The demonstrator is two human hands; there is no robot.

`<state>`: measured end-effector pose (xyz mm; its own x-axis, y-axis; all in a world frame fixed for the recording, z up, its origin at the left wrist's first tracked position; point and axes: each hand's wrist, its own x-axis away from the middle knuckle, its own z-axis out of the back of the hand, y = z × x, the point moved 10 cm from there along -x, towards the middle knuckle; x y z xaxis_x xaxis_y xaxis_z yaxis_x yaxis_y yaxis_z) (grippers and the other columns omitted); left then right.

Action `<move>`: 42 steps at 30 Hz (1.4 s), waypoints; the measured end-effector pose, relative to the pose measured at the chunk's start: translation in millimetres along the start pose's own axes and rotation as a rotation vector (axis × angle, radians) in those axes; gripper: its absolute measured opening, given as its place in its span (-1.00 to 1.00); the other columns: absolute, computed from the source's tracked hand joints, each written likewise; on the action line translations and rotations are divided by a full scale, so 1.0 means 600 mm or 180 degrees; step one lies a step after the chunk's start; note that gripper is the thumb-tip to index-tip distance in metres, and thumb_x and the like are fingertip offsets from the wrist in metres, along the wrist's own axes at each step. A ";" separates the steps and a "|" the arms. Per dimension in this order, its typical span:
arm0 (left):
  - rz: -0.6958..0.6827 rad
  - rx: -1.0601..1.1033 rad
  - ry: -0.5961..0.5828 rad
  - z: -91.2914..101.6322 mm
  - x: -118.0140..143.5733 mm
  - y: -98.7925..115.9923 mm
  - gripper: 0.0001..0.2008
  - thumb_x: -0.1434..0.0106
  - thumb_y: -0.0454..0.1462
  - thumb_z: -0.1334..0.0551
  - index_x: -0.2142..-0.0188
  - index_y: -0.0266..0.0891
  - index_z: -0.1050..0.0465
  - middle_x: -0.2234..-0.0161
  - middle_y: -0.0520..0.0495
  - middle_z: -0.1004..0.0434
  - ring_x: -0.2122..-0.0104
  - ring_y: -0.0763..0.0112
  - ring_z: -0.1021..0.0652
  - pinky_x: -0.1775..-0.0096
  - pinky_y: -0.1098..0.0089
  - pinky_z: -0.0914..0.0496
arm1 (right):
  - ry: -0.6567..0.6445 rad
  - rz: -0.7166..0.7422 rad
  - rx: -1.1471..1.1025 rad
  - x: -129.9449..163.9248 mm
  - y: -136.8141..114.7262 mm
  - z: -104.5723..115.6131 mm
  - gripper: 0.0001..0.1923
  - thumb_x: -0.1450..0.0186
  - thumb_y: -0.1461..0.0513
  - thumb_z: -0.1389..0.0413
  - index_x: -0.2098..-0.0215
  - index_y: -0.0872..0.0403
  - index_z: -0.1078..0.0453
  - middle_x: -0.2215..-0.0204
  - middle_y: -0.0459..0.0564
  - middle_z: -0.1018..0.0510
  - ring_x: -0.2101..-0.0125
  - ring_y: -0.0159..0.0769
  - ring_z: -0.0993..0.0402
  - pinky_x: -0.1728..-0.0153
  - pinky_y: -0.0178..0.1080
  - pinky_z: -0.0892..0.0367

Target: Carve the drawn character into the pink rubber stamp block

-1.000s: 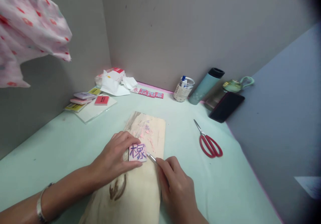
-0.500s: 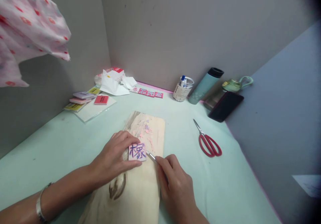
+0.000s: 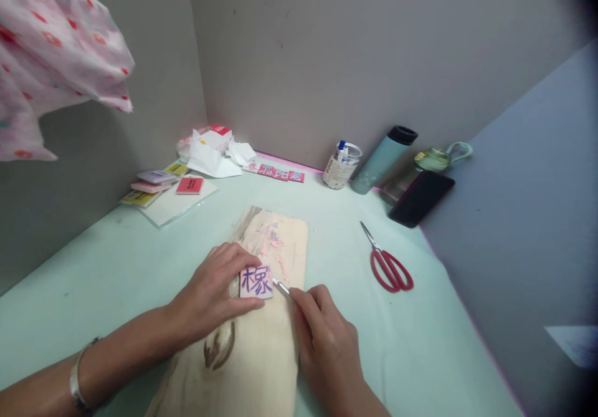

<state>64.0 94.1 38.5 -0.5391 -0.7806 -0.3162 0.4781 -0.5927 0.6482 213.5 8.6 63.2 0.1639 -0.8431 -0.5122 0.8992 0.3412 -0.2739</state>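
Note:
A square pink block (image 3: 256, 282), probably rubber, bears a purple Chinese character and lies flat on a wooden board (image 3: 261, 354). My left hand (image 3: 217, 289) grips it, the thumb on its near edge and fingers on its far edge. Pinched in my right hand (image 3: 324, 336) is a slim silver carving knife (image 3: 282, 288), whose tip meets or nearly meets the block's right edge. Its lower handle is hidden by my fingers. Pink and purple shavings (image 3: 275, 245) are scattered over the board beyond the block.
Red-handled scissors (image 3: 390, 267) lie to the right. Behind stand a pen jar (image 3: 341, 166), a teal tumbler (image 3: 384, 160) and a leaning phone (image 3: 422, 199). Finished-looking pink character tiles (image 3: 281, 172) line the back wall. Small packaged blocks (image 3: 154, 183) and tissues (image 3: 212, 155) sit at left.
Hardly anything differs. The knife and my right hand have shifted very slightly, while my left hand keeps the block in the same place.

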 end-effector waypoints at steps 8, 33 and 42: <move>0.0249 0.0024 -0.0009 -0.005 0.009 -0.009 -0.52 -0.12 -0.27 -0.48 0.03 -0.11 -0.34 0.15 0.00 -0.44 0.14 0.16 -0.44 0.10 0.23 -0.31 | -0.0034 -0.0377 -0.0036 -0.017 0.051 -0.008 -0.72 -0.49 0.31 0.09 0.09 0.08 -0.47 0.38 -0.05 -0.44 0.55 -0.36 -0.43 0.58 -0.34 -0.23; 0.0425 0.0251 -0.0117 -0.010 0.011 -0.023 -0.57 -0.21 -0.23 -0.42 -0.02 -0.04 -0.34 0.02 -0.03 -0.46 -0.01 0.10 -0.44 -0.04 0.17 -0.34 | -0.1270 -0.0419 -0.1517 -0.008 0.047 -0.009 -0.75 -0.50 0.27 0.02 0.06 0.01 -0.50 0.34 -0.05 -0.42 0.39 -0.34 -0.44 0.43 -0.33 -0.31; 0.0509 0.0295 -0.0153 -0.011 0.014 -0.024 -0.56 -0.21 -0.23 -0.42 -0.03 -0.04 -0.34 0.01 -0.04 -0.45 -0.02 0.09 -0.43 -0.06 0.14 -0.33 | -0.1125 -0.0169 -0.1163 0.000 0.044 -0.012 -0.76 -0.50 0.30 0.04 0.00 0.03 -0.44 0.31 -0.02 -0.44 0.34 -0.32 -0.48 0.36 -0.32 -0.38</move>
<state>57.2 94.9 22.3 -0.4950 -0.8517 -0.1721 0.4956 -0.4395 0.7492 234.5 20.7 49.8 0.3059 -0.9307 -0.2005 0.7198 0.3639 -0.5911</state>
